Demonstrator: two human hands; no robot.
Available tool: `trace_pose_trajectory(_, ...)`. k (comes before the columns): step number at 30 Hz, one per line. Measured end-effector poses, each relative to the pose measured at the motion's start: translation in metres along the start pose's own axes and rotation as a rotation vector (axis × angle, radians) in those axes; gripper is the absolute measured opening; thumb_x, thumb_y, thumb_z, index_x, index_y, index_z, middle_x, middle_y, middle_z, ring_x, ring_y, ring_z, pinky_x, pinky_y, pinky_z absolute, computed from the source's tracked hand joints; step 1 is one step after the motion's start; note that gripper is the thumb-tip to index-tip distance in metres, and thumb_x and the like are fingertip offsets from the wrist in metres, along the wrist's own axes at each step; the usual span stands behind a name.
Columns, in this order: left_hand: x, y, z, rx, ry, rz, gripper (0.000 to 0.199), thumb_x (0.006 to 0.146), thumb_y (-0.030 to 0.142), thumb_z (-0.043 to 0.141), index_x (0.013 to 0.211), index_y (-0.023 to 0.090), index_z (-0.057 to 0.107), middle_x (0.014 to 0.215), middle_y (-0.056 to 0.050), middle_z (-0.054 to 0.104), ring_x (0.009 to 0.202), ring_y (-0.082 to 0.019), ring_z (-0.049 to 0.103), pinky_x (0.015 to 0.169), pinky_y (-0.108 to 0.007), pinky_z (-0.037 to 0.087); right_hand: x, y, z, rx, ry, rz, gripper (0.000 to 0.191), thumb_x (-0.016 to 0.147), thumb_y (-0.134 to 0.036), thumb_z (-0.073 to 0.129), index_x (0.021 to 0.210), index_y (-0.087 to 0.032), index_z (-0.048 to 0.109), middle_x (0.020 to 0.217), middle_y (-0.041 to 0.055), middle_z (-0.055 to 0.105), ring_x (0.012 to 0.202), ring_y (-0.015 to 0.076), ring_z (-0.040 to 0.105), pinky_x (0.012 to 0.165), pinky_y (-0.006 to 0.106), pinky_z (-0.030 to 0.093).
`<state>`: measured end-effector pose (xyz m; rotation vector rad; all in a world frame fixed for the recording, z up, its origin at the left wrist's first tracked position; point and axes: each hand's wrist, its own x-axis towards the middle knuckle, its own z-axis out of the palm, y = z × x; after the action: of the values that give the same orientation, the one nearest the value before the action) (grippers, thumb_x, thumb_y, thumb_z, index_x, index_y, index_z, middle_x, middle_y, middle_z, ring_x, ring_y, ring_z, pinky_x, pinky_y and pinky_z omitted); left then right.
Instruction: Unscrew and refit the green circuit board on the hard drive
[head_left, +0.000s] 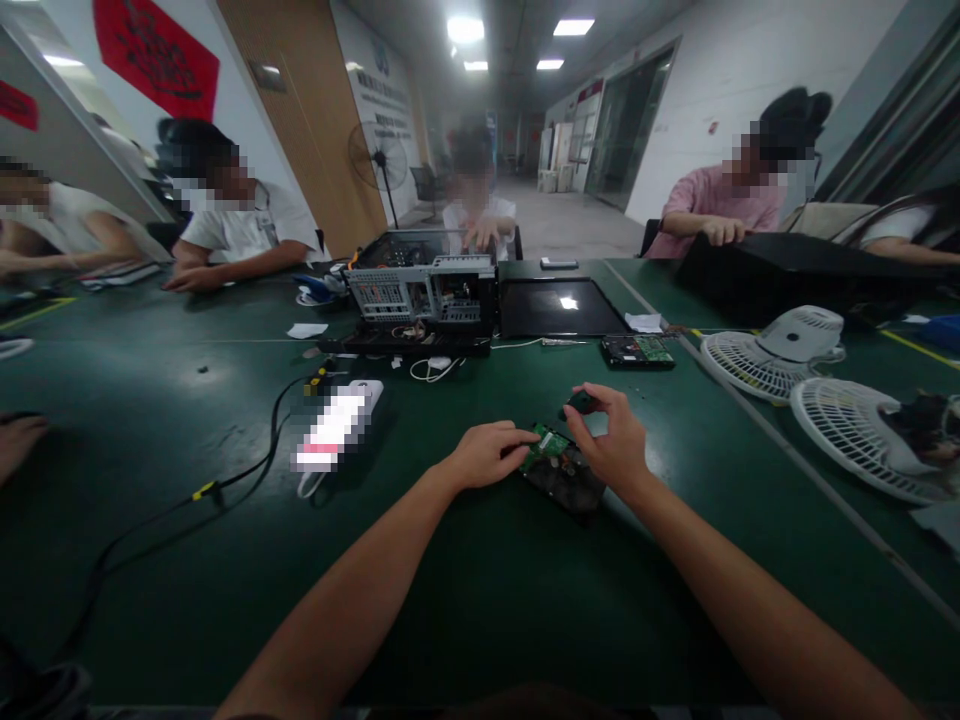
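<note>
On the green table before me lies a hard drive [568,485], set at an angle, with a green circuit board [547,444] showing at its upper left end. The fingers and thumb of my left hand [491,452] are closed on that end, touching the board. My right hand [611,440] is over the drive's right side, thumb and fingers pinched round a small dark object [577,403]. It looks like a short handle, but its kind and its tip cannot be made out.
An opened computer case [420,295] stands ahead, beside a flat black panel [562,307]. Another hard drive [637,351] lies beyond my right hand. White fans [780,350] are at right; a lit phone [337,425] and black cable [247,468] at left. Several people sit around the table.
</note>
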<state>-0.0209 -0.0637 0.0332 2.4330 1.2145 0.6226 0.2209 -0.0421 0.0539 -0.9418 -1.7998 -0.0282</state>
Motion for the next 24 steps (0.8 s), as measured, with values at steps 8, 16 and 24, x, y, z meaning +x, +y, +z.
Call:
trace_pose_trajectory(8, 0.001, 0.000, -0.011, 0.011, -0.078, 0.039, 0.084, 0.073, 0.078, 0.070, 0.140, 0.028, 0.060, 0.101, -0.005, 0.063, 0.083, -0.022, 0.063, 0.070, -0.031, 0.045, 0.015, 0.004, -0.001, -0.086, -0.046, 0.005, 0.043, 0.091, -0.040, 0.069, 0.128, -0.023, 0.054, 0.102, 0.0076, 0.070, 0.075, 0.0201, 0.065, 0.075, 0.040, 0.058)
trace_pose_trajectory(16, 0.006, -0.008, -0.008, 0.130, -0.120, 0.059, 0.093, 0.066, 0.088, 0.065, 0.139, 0.030, 0.057, 0.113, -0.007, 0.060, 0.092, -0.026, 0.064, 0.078, -0.035, 0.048, 0.030, -0.002, 0.002, -0.102, -0.093, 0.125, 0.041, 0.091, -0.044, 0.068, 0.122, -0.020, 0.056, 0.094, 0.0061, 0.068, 0.075, 0.0196, 0.065, 0.073, 0.037, 0.055)
trace_pose_trajectory(24, 0.007, -0.013, -0.007, 0.157, -0.034, 0.023, 0.090, 0.069, 0.088, 0.063, 0.135, 0.027, 0.060, 0.111, -0.008, 0.060, 0.101, -0.029, 0.060, 0.087, -0.040, 0.047, 0.042, -0.007, 0.014, -0.121, -0.128, 0.217, 0.039, 0.091, -0.045, 0.067, 0.120, -0.020, 0.057, 0.090, 0.0054, 0.069, 0.072, 0.0201, 0.064, 0.067, 0.035, 0.052)
